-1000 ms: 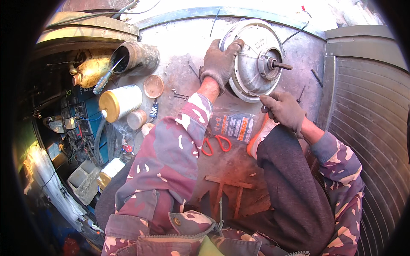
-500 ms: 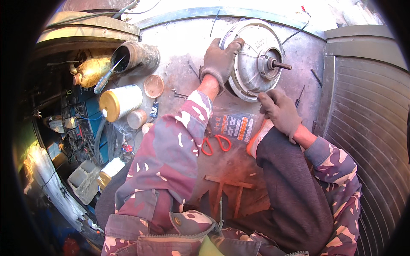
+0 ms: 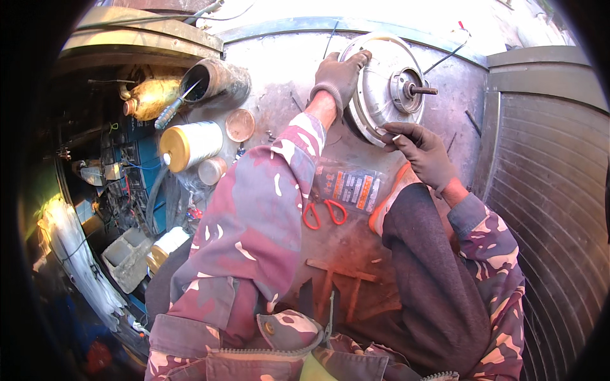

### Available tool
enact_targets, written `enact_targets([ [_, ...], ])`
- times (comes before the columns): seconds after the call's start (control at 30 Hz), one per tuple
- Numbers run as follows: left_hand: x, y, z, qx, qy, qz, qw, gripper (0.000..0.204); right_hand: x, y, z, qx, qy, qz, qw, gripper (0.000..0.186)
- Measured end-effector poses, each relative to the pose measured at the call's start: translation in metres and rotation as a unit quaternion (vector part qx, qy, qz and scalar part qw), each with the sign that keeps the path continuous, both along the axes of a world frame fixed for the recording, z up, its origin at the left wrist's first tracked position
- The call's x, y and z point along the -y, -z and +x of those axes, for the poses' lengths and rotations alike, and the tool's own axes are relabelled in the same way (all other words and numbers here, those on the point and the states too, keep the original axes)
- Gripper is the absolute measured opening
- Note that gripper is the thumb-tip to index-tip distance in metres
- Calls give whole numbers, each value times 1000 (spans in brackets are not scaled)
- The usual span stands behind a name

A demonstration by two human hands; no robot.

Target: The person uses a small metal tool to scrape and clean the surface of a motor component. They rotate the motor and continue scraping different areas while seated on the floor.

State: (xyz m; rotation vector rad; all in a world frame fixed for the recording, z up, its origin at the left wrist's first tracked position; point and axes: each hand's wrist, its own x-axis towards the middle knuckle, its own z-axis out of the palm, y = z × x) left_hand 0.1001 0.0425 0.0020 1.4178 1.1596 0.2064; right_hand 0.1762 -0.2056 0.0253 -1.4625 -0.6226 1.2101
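A round silver hub motor (image 3: 380, 92) stands tilted on its edge, a threaded axle (image 3: 422, 91) sticking out of its centre to the right. My left hand (image 3: 340, 77), in a brown-grey glove, grips its upper left rim with the thumb over the face. At the lower right rim is my right hand (image 3: 424, 155), gloved too, its fingers drawn into a pinch. A tiny pale spot shows at those fingertips; whether it is a small part or a bare fingertip is unclear. Below lie a printed plastic packet (image 3: 349, 185) and red-handled scissors (image 3: 325, 214).
To the left are a screwdriver (image 3: 171, 114) leaning in a rusty metal cylinder (image 3: 229, 86), a yellowish bottle (image 3: 151, 100), a gold-lidded white tub (image 3: 190, 146) and a round lid (image 3: 240, 125). A ribbed metal shutter (image 3: 546, 165) borders the right side. Behind runs a metal rail (image 3: 279, 30).
My right hand has risen slightly, and its fingertips now overlap the motor's lower rim. The left hand keeps its hold on the rim. The whole view has shifted a little.
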Motion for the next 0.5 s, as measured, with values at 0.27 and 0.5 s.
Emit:
enact_targets([
  [0.27,-3,5,3,11,-16,-31,999,96,1,0,-1,331,-13,84,940,23],
  [0.5,-11,-10,12,13,-27,-76,997,81,-14,-4,5,446,23,84,891,21],
])
